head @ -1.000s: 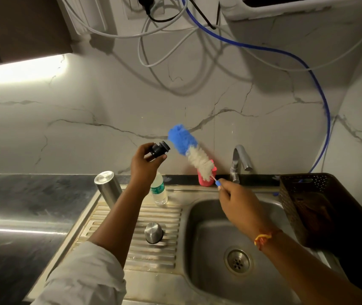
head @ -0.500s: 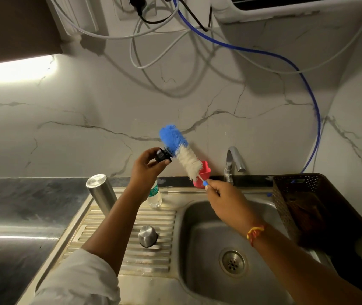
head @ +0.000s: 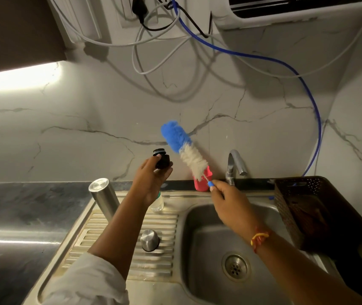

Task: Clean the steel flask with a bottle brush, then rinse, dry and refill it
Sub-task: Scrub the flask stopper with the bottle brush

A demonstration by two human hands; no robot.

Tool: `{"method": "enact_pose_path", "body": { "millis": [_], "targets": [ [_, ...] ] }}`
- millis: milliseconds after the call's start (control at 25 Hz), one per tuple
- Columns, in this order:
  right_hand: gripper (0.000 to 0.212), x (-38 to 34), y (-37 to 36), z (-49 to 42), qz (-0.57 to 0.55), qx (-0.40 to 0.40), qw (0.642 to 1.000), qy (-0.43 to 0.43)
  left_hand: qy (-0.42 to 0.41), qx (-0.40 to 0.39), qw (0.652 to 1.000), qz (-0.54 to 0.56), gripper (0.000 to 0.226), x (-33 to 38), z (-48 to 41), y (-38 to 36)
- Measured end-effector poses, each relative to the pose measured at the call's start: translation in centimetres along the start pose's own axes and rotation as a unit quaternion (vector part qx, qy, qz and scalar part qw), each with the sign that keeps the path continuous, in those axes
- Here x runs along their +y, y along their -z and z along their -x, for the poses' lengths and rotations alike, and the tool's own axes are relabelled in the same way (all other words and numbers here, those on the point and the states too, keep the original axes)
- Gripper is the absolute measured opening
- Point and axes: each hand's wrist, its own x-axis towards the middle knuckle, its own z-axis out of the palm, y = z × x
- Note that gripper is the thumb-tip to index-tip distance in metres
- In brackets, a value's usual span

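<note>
My left hand [head: 151, 175] holds a small black flask stopper [head: 162, 159] up in front of the marble wall. My right hand [head: 230, 199] grips the handle of a bottle brush [head: 184, 148] with a blue tip and white bristles; the brush points up and to the left, a short gap from the stopper. The steel flask [head: 104, 198] stands upside down on the drainboard at the left. A steel cap [head: 149, 239] lies on the ribbed drainboard [head: 118, 243] below my left arm.
The sink basin [head: 208, 238] with its drain lies under my right arm, the tap [head: 235, 164] behind it. A pink cup [head: 202, 183] and a small plastic bottle [head: 158, 202] stand at the back edge. A dark perforated basket [head: 307, 208] sits right. Cables hang above.
The brush touched the stopper half a second ago and has since drawn off to the right. My left hand has turned the stopper more upright.
</note>
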Motion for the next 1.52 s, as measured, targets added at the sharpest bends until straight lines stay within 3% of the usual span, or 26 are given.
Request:
{"method": "enact_pose_path", "body": {
  "millis": [240, 520, 1040, 1160, 1320, 1520],
  "targets": [
    [0.042, 0.4, -0.8, 1.3, 0.008, -0.007, 1.000, 0.005, 0.011, 0.012, 0.998, 0.056, 0.044, 0.5, 0.2, -0.3],
    [0.039, -0.3, -0.8, 2.1, 0.018, -0.011, 0.999, 0.027, 0.028, -0.009, 0.990, 0.136, 0.040, 0.8, 0.6, -0.9],
    [0.037, -1.3, -0.6, 1.7, 0.078, -0.030, 0.993, 0.081, -0.045, -0.011, 0.997, 0.070, 0.031, 1.2, 0.3, -2.5],
    [0.039, -1.8, -0.2, -0.2, 0.062, -0.014, 0.995, 0.071, -0.042, -0.032, 0.998, 0.027, 0.029, 0.6, 0.9, -3.0],
    [0.036, -1.2, -0.1, 1.4, 0.067, -0.048, 0.994, 0.066, -0.057, -0.014, 0.993, 0.098, 0.029, 1.9, 0.3, -1.9],
    [0.040, -1.4, 0.3, 0.1, 0.058, -0.023, 0.997, 0.054, -0.053, -0.036, 0.997, 0.042, 0.031, 0.5, 0.6, -2.2]
  ]
}}
